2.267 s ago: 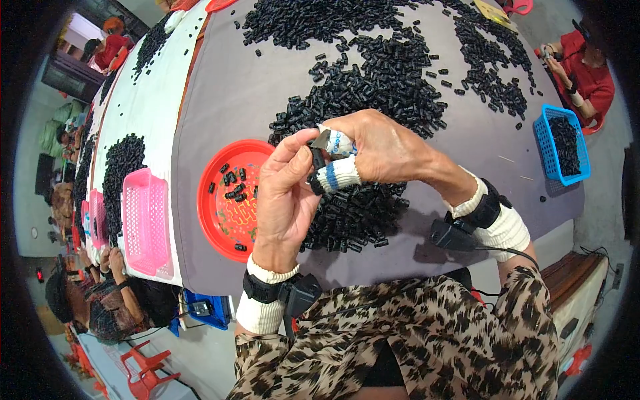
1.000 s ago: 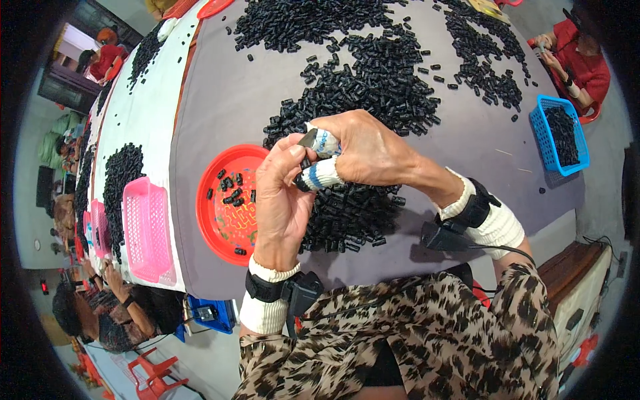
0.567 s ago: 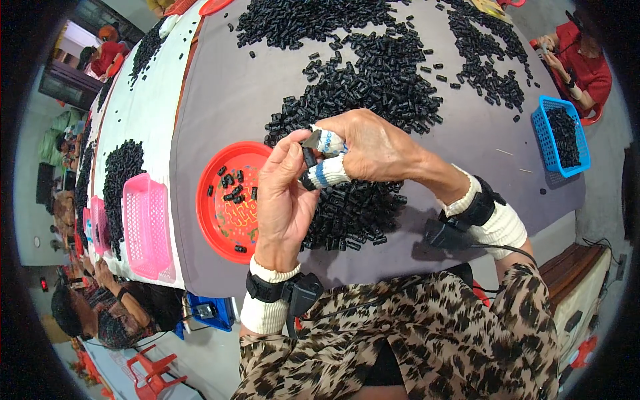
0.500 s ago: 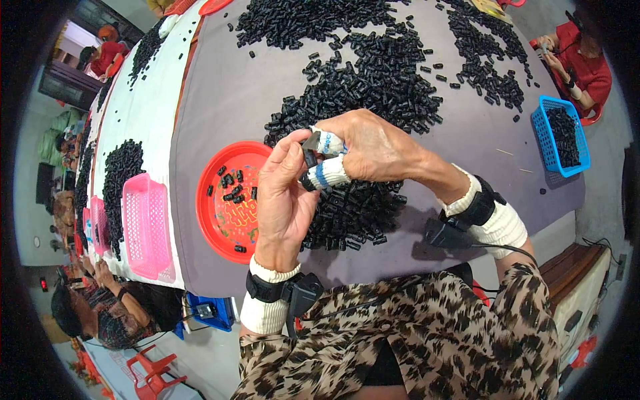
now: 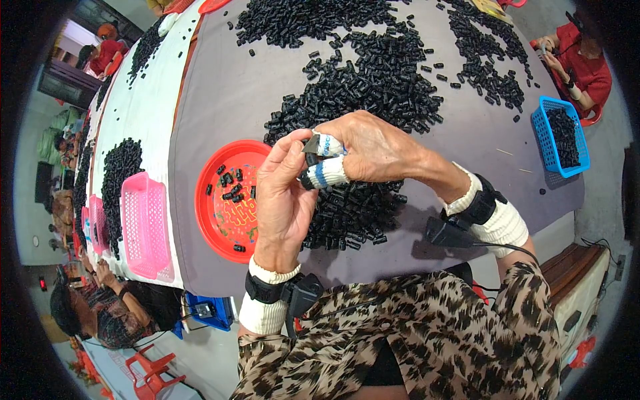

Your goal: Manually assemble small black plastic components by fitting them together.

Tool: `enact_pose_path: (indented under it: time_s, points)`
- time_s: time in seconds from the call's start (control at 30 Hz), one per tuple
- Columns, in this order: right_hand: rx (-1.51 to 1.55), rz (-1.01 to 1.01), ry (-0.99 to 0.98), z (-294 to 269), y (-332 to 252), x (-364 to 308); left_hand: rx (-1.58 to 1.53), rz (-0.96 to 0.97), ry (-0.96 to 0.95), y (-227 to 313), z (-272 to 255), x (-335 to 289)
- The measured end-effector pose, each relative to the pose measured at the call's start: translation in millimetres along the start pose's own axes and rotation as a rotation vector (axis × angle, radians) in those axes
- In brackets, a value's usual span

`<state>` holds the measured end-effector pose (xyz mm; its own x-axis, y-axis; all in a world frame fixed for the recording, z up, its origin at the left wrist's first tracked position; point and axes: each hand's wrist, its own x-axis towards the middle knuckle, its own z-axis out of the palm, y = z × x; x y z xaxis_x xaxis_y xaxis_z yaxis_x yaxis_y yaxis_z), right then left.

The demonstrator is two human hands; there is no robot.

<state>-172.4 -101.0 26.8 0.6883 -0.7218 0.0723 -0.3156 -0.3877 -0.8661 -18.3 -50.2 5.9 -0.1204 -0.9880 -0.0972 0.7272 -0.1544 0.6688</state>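
My left hand [image 5: 283, 200] pinches a small black cylindrical piece [image 5: 311, 159] between thumb and fingers, mostly hidden by the fingertips. Against it, my right hand [image 5: 373, 148] is closed on a small flat dark blade [image 5: 311, 143]. White knitted covers [image 5: 327, 175], one with a blue band, wrap two of my right fingers. Both hands are held together over a large heap of black cylindrical pieces [image 5: 360, 80]. Left of my left hand, a round red tray [image 5: 207, 230] carries several of the same pieces.
A blue basket [image 5: 583, 163] of black pieces stands at the table's right edge, near a person in red [image 5: 587, 73]. Pink baskets [image 5: 147, 227] and further heaps line the white table at left, where another person [image 5: 107, 307] sits. A red stool [image 5: 153, 373] stands lower left.
My hands stay nearly in place. The dark blade has turned slightly against the black piece, and the fingers have shifted a little.
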Motion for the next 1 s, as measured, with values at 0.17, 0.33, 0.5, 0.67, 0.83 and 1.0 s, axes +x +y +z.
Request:
enact_pose_path:
  time_s: [0.17,0.33,0.5,0.67,0.83,1.0]
  points:
    - [-0.016,-0.065,0.068,3.9,1.5,1.4,0.022,0.011,0.004,2.2,-0.5,-1.7]
    - [0.059,-0.035,-0.015,1.9,-1.9,0.0,0.057,0.064,-0.027,12.9,-12.0,-2.9]
    - [0.031,-0.115,0.085,-14.0,9.4,-3.1,0.702,0.312,0.312,47.4,-68.9,-6.8]
    - [0.060,-0.045,0.180,-28.3,15.7,-15.7,1.004,0.195,0.284,20.5,-65.2,-4.9]
    - [-0.058,0.021,0.159,-25.1,19.8,-21.1,1.477,0.176,-0.139,-62.2,-39.5,15.8]
    - [0.017,0.141,0.171,-26.8,26.7,-35.5,1.798,0.352,-0.272,-106.0,-42.1,27.6]
